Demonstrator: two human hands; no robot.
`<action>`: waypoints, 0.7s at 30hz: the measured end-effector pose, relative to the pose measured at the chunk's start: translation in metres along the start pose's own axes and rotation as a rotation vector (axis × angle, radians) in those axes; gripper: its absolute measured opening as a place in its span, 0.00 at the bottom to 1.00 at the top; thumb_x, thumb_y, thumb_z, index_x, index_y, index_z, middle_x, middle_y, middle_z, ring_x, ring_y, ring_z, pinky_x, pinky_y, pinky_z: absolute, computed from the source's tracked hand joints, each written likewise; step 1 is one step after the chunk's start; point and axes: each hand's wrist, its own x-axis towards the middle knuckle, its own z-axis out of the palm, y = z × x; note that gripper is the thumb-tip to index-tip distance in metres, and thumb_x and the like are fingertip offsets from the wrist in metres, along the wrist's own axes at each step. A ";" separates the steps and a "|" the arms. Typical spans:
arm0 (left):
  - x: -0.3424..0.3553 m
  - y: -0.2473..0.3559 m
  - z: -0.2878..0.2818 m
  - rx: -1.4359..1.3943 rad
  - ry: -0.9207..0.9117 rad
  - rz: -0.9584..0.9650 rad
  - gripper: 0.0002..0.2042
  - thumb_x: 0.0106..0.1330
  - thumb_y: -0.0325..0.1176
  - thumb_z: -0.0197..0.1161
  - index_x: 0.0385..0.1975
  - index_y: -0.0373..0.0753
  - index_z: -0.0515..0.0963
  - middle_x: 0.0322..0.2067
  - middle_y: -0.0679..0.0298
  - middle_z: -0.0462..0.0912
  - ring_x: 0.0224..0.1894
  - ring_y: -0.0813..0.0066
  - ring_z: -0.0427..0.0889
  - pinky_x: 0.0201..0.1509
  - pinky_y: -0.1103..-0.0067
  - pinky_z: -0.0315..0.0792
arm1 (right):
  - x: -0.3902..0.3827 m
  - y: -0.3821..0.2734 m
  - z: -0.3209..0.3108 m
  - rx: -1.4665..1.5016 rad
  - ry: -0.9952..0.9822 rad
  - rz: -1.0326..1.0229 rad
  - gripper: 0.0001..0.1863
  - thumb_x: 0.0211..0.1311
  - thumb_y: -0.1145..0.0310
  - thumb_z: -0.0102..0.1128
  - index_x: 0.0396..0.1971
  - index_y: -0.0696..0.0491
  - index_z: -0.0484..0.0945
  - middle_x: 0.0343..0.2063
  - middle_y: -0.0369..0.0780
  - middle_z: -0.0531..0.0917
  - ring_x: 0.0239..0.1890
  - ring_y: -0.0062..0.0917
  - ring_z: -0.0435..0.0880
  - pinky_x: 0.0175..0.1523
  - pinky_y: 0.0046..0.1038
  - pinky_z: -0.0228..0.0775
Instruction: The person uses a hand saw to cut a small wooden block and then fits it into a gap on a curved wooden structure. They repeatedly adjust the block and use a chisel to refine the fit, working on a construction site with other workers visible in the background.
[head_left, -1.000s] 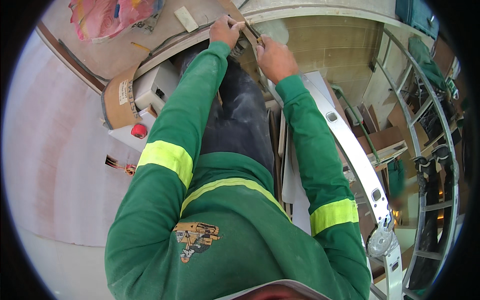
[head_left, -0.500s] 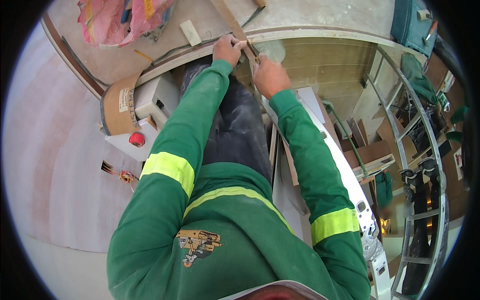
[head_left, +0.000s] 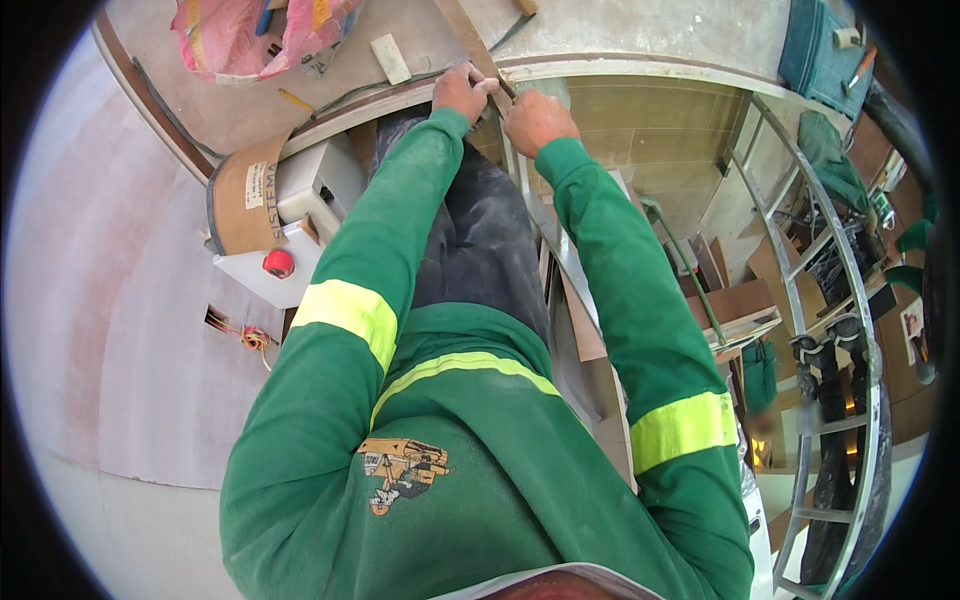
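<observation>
A narrow brown wooden strip (head_left: 466,32) lies across the pale board (head_left: 605,28), its near end reaching over the edge between my hands. My left hand (head_left: 462,94) is closed in a pinch at the strip's left side, close to that end. Just to the right, my right hand (head_left: 540,122) is curled in a fist against the strip's end. Something small and dark shows at its fingertips, too hidden to name. Left of my left hand, a pale rectangular block (head_left: 391,59) rests on the board beside a dark cable (head_left: 362,96).
A pink plastic bag (head_left: 255,45) with tools sits far left, near a yellow pencil (head_left: 296,101). Below it stand a brown cardboard piece (head_left: 245,200) and a white box (head_left: 320,185). At right are a metal ladder (head_left: 840,225), a teal case (head_left: 825,60) and stacked boards (head_left: 738,308).
My right hand has shifted slightly up along the strip's end, and the dark thing at its fingers shows less. My left hand keeps its pinch. The whole view has shifted a little.
</observation>
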 end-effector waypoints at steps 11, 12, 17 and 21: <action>-0.013 -0.005 0.015 -0.071 0.084 0.032 0.14 0.61 0.40 0.75 0.35 0.34 0.82 0.32 0.51 0.87 0.35 0.60 0.86 0.43 0.69 0.79 | -0.056 0.062 0.047 0.385 0.276 -0.045 0.25 0.72 0.58 0.54 0.60 0.59 0.74 0.48 0.58 0.84 0.54 0.56 0.82 0.61 0.50 0.72; -0.014 -0.003 0.014 -0.042 0.083 0.023 0.16 0.63 0.42 0.74 0.36 0.34 0.82 0.32 0.52 0.87 0.35 0.61 0.86 0.43 0.69 0.79 | -0.055 0.065 0.054 0.423 0.264 -0.039 0.26 0.72 0.58 0.54 0.62 0.59 0.74 0.50 0.58 0.84 0.55 0.56 0.81 0.62 0.50 0.72; -0.012 -0.008 0.015 0.069 0.128 0.053 0.19 0.68 0.46 0.67 0.37 0.32 0.81 0.34 0.49 0.87 0.39 0.53 0.86 0.49 0.64 0.77 | -0.067 0.080 0.072 0.595 0.299 0.032 0.27 0.72 0.58 0.54 0.64 0.60 0.73 0.53 0.59 0.82 0.57 0.55 0.80 0.64 0.50 0.69; -0.008 -0.017 0.013 0.026 0.108 0.069 0.21 0.71 0.48 0.64 0.40 0.31 0.81 0.36 0.49 0.87 0.40 0.54 0.86 0.50 0.64 0.77 | -0.069 0.083 0.076 0.601 0.351 -0.014 0.26 0.72 0.58 0.54 0.62 0.60 0.73 0.52 0.59 0.83 0.56 0.56 0.80 0.63 0.51 0.69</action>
